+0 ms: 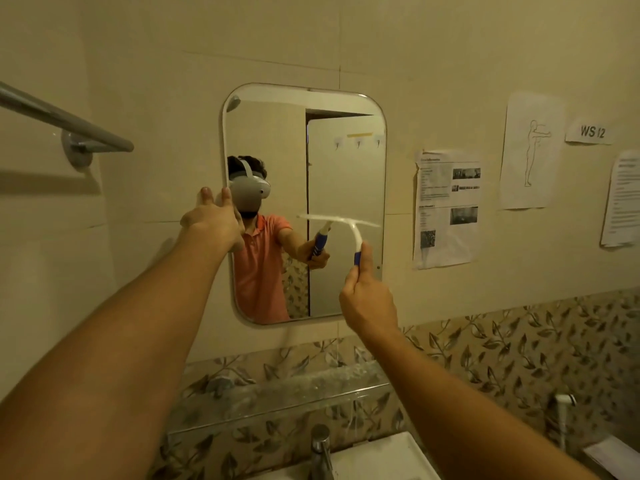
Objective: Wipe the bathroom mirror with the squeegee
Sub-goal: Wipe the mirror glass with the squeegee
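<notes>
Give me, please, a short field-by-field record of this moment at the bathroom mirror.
mirror: wall-mounted, rounded corners
squeegee: white blade against the glass, right half, about mid-height
right-hand grip: curled round the squeegee's blue handle
left-hand grip: fingers straight, at the mirror's left edge
below: glass shelf, tap
walls: towel rail on the left, printed sheets on the right

One mirror (346, 168), one squeegee (356, 237), two hands (216, 220) (369, 299) — plus four wall papers (528, 150), one towel bar (69, 123), one tap (320, 445).
</notes>
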